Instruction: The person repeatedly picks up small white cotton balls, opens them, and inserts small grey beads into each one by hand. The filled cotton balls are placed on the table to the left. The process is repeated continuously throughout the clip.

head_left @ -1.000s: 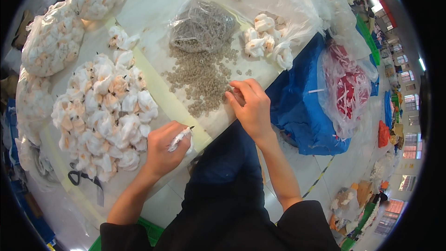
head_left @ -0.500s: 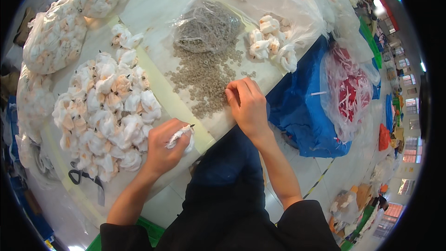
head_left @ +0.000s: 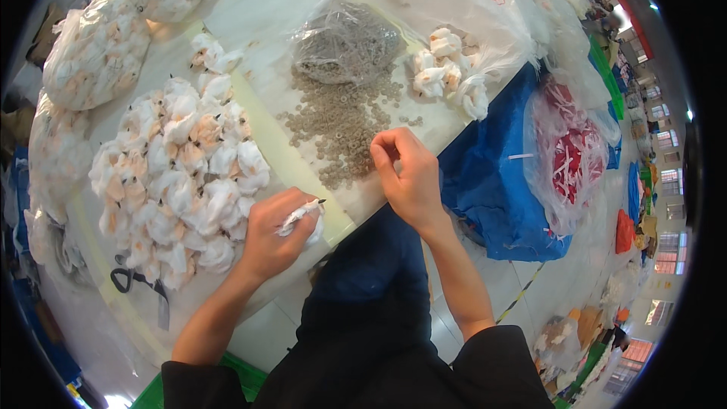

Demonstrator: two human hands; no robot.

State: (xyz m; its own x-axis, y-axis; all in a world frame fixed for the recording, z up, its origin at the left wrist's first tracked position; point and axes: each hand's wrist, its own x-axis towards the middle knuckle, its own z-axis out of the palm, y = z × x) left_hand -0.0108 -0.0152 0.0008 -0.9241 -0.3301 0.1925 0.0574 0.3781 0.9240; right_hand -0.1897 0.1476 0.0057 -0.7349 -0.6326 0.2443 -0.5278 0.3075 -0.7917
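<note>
In the head view, at 8 o'clock, the left hand (head_left: 271, 233) grips a dark-tipped, soft white bundle (head_left: 294, 219); a heap of similar white bundles (head_left: 182, 182) lies at its 10 o'clock. The right hand (head_left: 409, 176) is pinched narrow, contents impossible to tell, small grey ring-shaped beads (head_left: 344, 123) at its 10 o'clock.

the left hand (head_left: 276, 231) grips a white flower (head_left: 298, 221) with a dark tip, beside a heap of similar flowers (head_left: 178, 189). the right hand (head_left: 411, 174), thumb and forefinger close together, is at the edge of a pile of small grey rings (head_left: 339, 123) on the table (head_left: 261, 4).
</note>
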